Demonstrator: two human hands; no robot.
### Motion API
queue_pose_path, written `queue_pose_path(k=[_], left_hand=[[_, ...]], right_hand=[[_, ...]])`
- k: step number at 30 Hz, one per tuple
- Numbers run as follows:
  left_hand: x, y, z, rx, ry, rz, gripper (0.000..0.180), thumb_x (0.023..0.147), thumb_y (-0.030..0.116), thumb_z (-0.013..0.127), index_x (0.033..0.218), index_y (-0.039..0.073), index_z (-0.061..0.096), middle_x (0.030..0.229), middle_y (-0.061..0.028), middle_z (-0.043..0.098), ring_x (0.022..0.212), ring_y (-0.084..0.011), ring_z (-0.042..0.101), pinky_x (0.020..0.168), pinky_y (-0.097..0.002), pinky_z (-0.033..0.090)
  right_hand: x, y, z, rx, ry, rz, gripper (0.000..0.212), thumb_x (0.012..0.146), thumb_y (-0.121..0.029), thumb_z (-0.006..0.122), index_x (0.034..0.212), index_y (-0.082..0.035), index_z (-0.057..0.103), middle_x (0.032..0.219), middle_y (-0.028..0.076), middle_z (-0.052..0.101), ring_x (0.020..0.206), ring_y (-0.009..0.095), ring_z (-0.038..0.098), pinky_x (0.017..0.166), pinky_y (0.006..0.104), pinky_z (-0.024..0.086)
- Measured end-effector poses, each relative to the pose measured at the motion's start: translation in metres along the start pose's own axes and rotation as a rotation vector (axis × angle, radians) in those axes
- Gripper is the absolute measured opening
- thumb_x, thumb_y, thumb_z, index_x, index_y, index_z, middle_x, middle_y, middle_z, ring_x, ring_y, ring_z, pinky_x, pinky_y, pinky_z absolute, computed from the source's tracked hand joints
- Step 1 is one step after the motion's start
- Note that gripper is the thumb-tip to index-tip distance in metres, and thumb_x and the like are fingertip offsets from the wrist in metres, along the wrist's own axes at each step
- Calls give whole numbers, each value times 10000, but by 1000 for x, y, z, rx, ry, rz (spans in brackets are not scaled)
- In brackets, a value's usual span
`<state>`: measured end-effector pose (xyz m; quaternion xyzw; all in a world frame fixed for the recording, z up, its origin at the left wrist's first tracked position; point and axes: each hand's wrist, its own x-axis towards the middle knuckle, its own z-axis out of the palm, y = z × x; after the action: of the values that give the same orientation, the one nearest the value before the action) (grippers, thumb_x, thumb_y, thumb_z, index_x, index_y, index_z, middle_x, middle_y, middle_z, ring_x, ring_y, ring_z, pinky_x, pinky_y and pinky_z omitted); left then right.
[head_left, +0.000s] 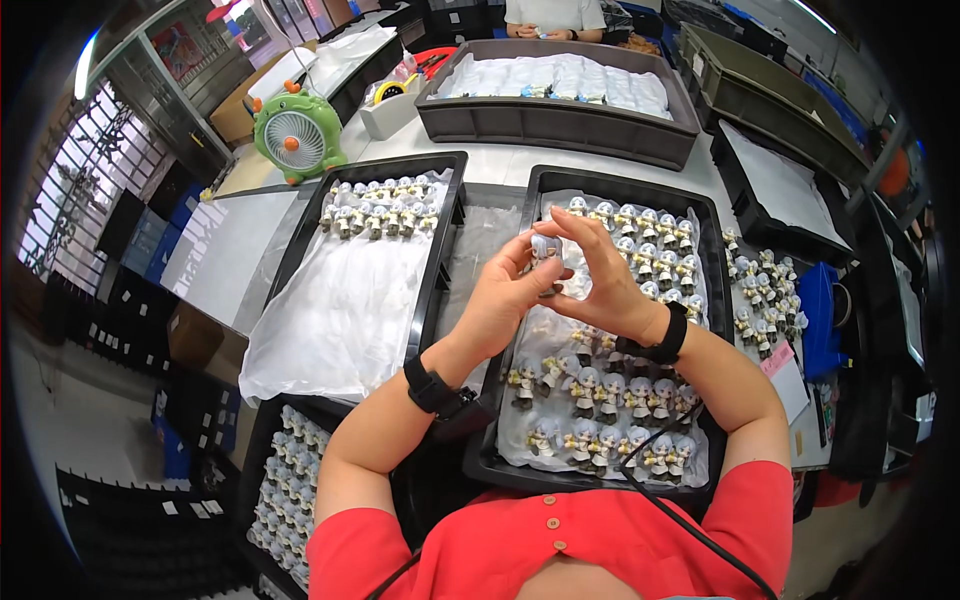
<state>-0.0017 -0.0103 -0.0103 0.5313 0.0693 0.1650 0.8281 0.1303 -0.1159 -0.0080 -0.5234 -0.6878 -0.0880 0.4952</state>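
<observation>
A small doll figurine (543, 249) with pale hair is held up between my two hands, above the tray on the right. My left hand (503, 290) pinches it, the thumb lying across its front. My right hand (612, 287) curves around its other side, with index finger at the top and thumb near its base. Part of the figurine is covered by my fingers. Under my hands, a black tray (625, 183) lined with white sheeting holds rows of similar figurines (610, 395). To the left, another lined black tray (440, 250) has figurines (378, 213) only at its far end.
Loose figurines (765, 295) cluster right of the trays, near a blue bin (822, 320). A green fan (298, 135) stands at the back left. A large grey crate (560, 136) spans the back; another person (555, 15) sits beyond it. More figurines (290, 490) fill a tray lower left.
</observation>
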Motion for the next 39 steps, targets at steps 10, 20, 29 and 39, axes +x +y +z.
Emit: queue_pose_path(k=[10,20,29,39], left_hand=[[0,0,-3,133,82,54,411,899,168,588,1269,30,470,1059,-34,552,982,-153,600,774,-278,503],[1,9,3,-259,-143,-44,422,969,295,438,1311,52,390,1220,-107,529,1038,-238,587,851,-351,513],[1,10,2,-267,-182,-90,469,991,364,321,1318,31,364,1220,-157,512,1044,-261,586,793,-333,543],[4,4,-4,-363,-315,-34,535,969,380,379,1361,22,309,1314,-151,447,1110,-275,544,911,-386,472]], right_hand=[[-2,2,3,-10,-18,18,914,595,-59,788,1382,-91,326,1203,79,556,1118,287,467,955,385,401],[1,-4,-4,80,-10,74,980,615,-93,818,1415,-104,251,1232,121,484,1085,242,512,871,338,493],[-1,-3,-4,191,-30,119,1091,564,-186,874,1430,-123,213,1223,131,457,1048,208,547,837,315,533],[2,-7,-9,135,-21,167,1110,545,-132,870,1432,-101,204,1240,112,541,1086,217,537,881,322,460]])
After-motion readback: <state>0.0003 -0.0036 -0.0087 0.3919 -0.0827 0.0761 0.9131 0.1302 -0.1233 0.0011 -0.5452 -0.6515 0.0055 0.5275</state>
